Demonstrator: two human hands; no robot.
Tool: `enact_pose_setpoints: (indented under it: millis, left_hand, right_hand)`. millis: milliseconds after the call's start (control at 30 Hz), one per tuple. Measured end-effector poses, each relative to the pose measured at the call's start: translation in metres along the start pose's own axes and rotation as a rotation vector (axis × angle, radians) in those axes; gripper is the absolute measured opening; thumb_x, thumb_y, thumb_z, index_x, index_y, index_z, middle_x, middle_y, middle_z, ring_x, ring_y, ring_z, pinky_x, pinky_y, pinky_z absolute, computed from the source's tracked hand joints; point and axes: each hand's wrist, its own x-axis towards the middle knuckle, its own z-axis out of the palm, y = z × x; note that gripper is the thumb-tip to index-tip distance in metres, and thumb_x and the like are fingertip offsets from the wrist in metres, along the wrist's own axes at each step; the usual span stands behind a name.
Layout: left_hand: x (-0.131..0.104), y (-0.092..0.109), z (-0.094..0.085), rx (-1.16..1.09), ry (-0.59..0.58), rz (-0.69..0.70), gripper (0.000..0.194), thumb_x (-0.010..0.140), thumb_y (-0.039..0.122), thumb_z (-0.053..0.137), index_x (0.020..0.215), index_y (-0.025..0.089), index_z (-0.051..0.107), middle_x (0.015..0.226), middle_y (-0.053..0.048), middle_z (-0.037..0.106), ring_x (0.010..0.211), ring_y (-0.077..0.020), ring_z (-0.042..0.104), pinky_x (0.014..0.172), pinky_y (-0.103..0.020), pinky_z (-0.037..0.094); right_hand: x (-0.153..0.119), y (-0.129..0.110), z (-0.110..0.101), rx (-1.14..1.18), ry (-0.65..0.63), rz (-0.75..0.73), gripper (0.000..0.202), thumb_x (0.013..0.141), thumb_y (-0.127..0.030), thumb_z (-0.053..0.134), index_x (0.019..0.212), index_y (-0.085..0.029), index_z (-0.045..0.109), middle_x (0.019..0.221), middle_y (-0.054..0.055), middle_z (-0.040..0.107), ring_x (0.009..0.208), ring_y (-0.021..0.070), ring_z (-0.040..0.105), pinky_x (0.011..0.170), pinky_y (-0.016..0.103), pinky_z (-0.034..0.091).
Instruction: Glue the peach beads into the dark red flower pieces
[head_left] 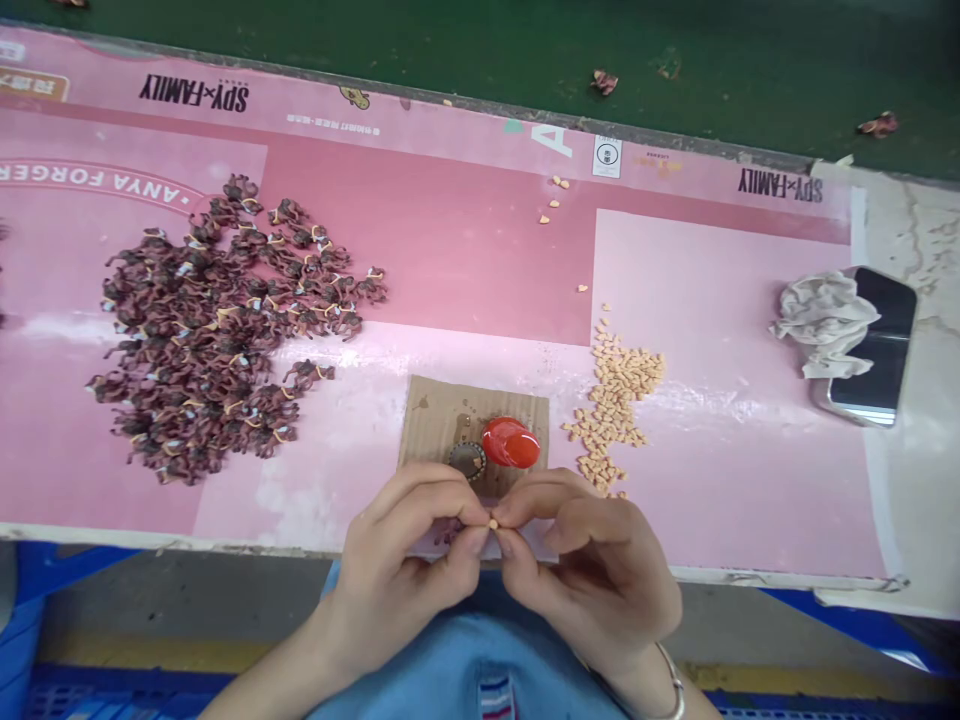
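My left hand point(416, 545) and my right hand point(592, 555) meet at the table's near edge, thumb and forefinger pinched on each. Between their fingertips shows a tiny beige plastic piece point(493, 524). Just beyond them, a square of brown cardboard point(427, 410) carries a glossy red oval object point(511, 443) and a metal bottle cap point(468, 461). Behind my left fingers something small and dark brown point(448, 530) is mostly hidden. To the right of the cardboard lies a spread of similar beige pieces point(619, 395). Many small dark brown figures point(217, 340) with yellowish bands are heaped at the left.
A pink printed sheet point(465, 240) covers the table. At the right, crumpled white tissue point(825, 315) rests partly over a black phone point(881, 355). Several beige bits are scattered farther back. Beyond the table's far edge, a green surface point(465, 45) holds a few brown pieces.
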Motion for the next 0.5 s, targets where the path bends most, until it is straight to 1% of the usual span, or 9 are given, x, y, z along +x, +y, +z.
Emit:
enact_pose_setpoints:
  millis: [100,200,300,500]
  left_hand:
    - [-0.006,-0.004,-0.002,-0.003,0.005,-0.001,0.017,0.095,0.005,0.064,0.099,0.021,0.067,0.088,-0.002,0.075,0.081,-0.0129,0.074,0.074,-0.017,0.062]
    - [-0.014,-0.010,-0.006,-0.046,0.064,-0.058,0.024,0.094,0.005,0.069,0.111,0.022,0.068,0.101,-0.003,0.078,0.094,-0.0131,0.076,0.087,-0.017,0.063]
    - [-0.018,-0.016,-0.010,-0.062,0.099,-0.095,0.029,0.094,0.003,0.070,0.115,0.023,0.069,0.110,-0.003,0.079,0.104,-0.0134,0.076,0.095,-0.019,0.063]
    - [-0.015,-0.017,-0.015,0.039,0.077,0.028,0.036,0.093,-0.005,0.065,0.112,0.024,0.074,0.116,-0.002,0.078,0.106,-0.0150,0.075,0.097,-0.025,0.064]
  right_hand:
    - [-0.001,0.007,-0.009,-0.062,0.049,0.036,0.032,0.086,-0.002,0.068,0.088,-0.027,0.048,0.080,-0.001,0.078,0.070,0.0159,0.075,0.070,0.032,0.066]
    - [-0.003,0.019,-0.021,-0.227,0.135,0.056,0.031,0.087,-0.004,0.071,0.088,-0.027,0.051,0.083,-0.001,0.078,0.080,0.0177,0.077,0.076,0.035,0.066]
    - [-0.004,0.028,-0.027,-0.343,0.137,0.023,0.031,0.086,-0.005,0.074,0.087,-0.027,0.052,0.085,-0.001,0.079,0.084,0.0187,0.078,0.075,0.034,0.066]
    - [0.001,0.024,-0.024,-0.399,0.091,-0.035,0.032,0.089,-0.006,0.072,0.085,-0.028,0.049,0.083,-0.002,0.079,0.080,0.0188,0.079,0.073,0.034,0.068]
